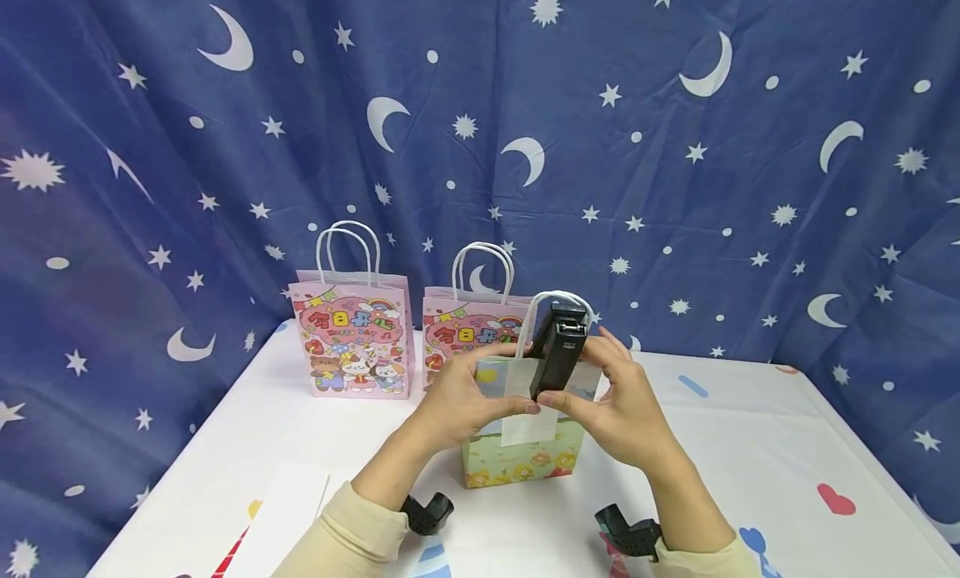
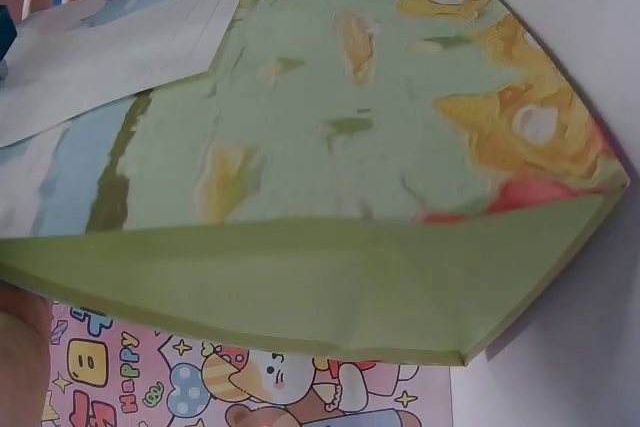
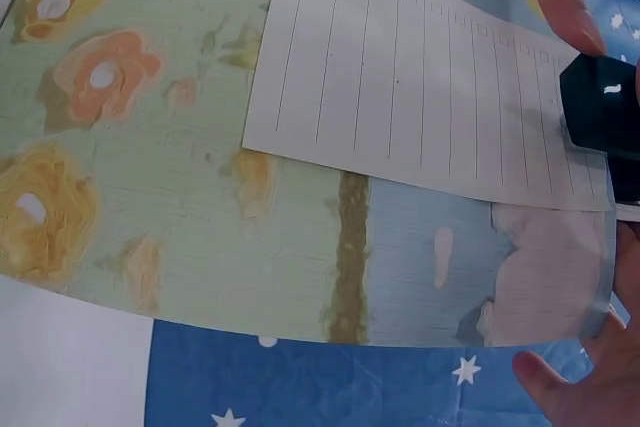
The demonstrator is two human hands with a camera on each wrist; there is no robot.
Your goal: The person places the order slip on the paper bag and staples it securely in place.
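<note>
A black stapler (image 1: 560,355) stands tilted over the top edge of a green and blue flowered paper bag (image 1: 517,461), overlapping a lined white paper slip (image 3: 400,87) on the bag's front. My left hand (image 1: 457,399) grips the stapler from the left, thumb tip at its lower end and index finger reaching over the bag's top. From the right, my right hand (image 1: 622,399) holds the stapler too, its thumb pressing beside the left thumb and its fingers round the back. White twisted handles (image 1: 527,320) rise behind the stapler. Some fingertips are hidden behind the bag.
Two pink cartoon paper bags (image 1: 360,307) with white handles stand behind, one partly covered by my left hand. White paper (image 1: 281,511) lies at the front left of the white patterned table (image 1: 720,445). A blue moon-and-star curtain (image 1: 450,87) hangs behind.
</note>
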